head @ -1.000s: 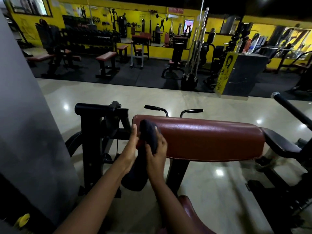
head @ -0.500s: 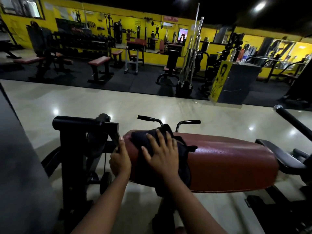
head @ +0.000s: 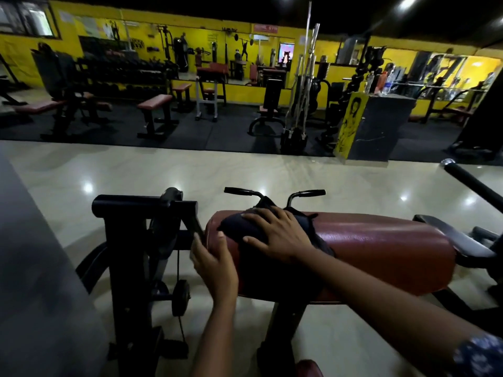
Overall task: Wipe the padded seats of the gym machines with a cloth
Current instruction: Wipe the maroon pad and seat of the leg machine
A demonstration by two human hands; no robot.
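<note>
The right hand's fingers [head: 260, 213] lie straight and spread, pressing flat on a dark cloth [head: 235, 227]. The right hand [head: 276, 235] covers most of the cloth, and the thumb points toward the near side. The left hand's fingers [head: 196, 244] curl behind the left end of the padded seat [head: 381, 248], with the thumb up against its end face, so the left hand [head: 215, 265] grips that end.

The cloth is soft, bunched into a rounded lump, and looks navy or black. It sits on top of the padded seat at its left end. Whether it also hangs down the near face cannot be told from the shadow there.

The padded seat is a long, rounded cushion of red-brown leather-like cover, glossy with a fine grain. It rests on a black metal frame [head: 122, 240] of square tubing. Two curved black handles [head: 242, 191] rise just behind it. A patterned blue sleeve [head: 479, 355] shows on the right forearm. Below lies a pale, polished floor [head: 245, 172] with light reflections.
</note>
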